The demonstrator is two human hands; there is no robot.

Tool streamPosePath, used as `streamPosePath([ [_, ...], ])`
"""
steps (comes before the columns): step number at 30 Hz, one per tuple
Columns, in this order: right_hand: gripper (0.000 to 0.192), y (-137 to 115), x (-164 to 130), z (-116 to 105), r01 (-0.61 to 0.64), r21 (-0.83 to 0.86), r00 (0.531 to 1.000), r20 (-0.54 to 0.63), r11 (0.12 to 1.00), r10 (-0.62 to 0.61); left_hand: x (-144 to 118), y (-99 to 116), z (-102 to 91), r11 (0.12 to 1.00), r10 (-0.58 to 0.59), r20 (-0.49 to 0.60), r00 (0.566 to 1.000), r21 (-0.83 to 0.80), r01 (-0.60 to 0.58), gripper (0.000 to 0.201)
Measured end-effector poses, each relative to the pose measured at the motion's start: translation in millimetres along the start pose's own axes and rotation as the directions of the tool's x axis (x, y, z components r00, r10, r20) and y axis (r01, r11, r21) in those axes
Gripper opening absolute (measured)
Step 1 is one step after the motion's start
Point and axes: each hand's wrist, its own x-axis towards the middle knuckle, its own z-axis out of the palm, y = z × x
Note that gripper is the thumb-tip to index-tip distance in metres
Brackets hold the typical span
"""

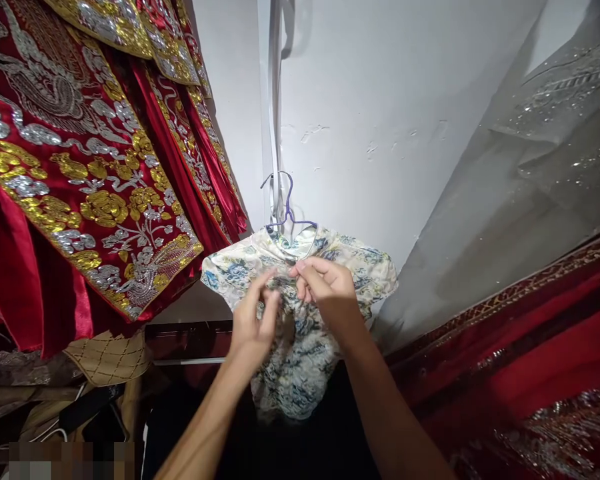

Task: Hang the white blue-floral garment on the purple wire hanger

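Note:
A short-sleeved floral blouse (pixel 300 373), cream with blue and yellowish flowers, hangs in front of me on a purple hanger (pixel 289 210). The hanger's hook is up by a pale vertical strip on the wall. At the upper front, just under the neckline, my right hand (pixel 325 283) is closed in a pinch on the fabric, its fingertips partly blurred. My left hand (pixel 255 310) is at the chest of the blouse, thumb and forefinger apart, somewhat smeared by motion. Both hands hide part of the blouse's front.
Red garments (pixel 105 180) with gold and silver embroidery hang at left. On the right are a sheer glittery white fabric (pixel 555 147) and red trimmed cloth (pixel 555 360). A white wall (pixel 380 87) stands behind. A quilted tan item (pixel 113 357) lies lower left.

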Motion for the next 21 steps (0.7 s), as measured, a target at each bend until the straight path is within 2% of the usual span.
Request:
streamPosePath([
  [2, 0.026, 4.5, -6.9, 3.3, -0.006, -0.019, 0.999, -0.032, 1.0, 0.005, 37.9, 15.2, -11.0, 0.987, 0.153, 0.039, 0.987, 0.05, -0.155, 0.032],
  [5, 0.029, 15.5, -8.3, 6.7, 0.028, -0.026, 0.996, -0.087, 0.999, -0.03, 62.6, 28.1, -19.5, 0.95, 0.274, 0.122, 0.954, 0.122, -0.289, 0.016],
  [10, 0.032, 38.6, -3.0, 14.5, 0.029, -0.026, 0.996, -0.082, 0.999, -0.031, 55.2, 22.6, -24.7, 0.891, 0.347, 0.088, 0.934, 0.278, -0.358, 0.009],
  [15, 0.034, 50.2, 4.6, 25.3, 0.032, 0.134, 0.995, -0.095, 0.991, -0.019, 51.8, 21.3, -14.0, 0.901, 0.363, 0.063, 0.93, 0.23, -0.367, 0.011],
  [18, 0.033, 56.4, 6.6, 29.4, -0.019, 0.232, 0.992, -0.113, 0.972, 0.047, 55.1, 34.2, -7.9, 0.912, 0.378, -0.006, 0.926, 0.177, -0.371, 0.012],
  [21, 0.029, 69.7, -3.9, 29.6, -0.108, 0.191, 0.988, -0.089, 0.976, 0.126, 61.1, 38.8, -23.3, 0.939, 0.342, -0.217, 0.915, 0.12, -0.322, 0.01],
])
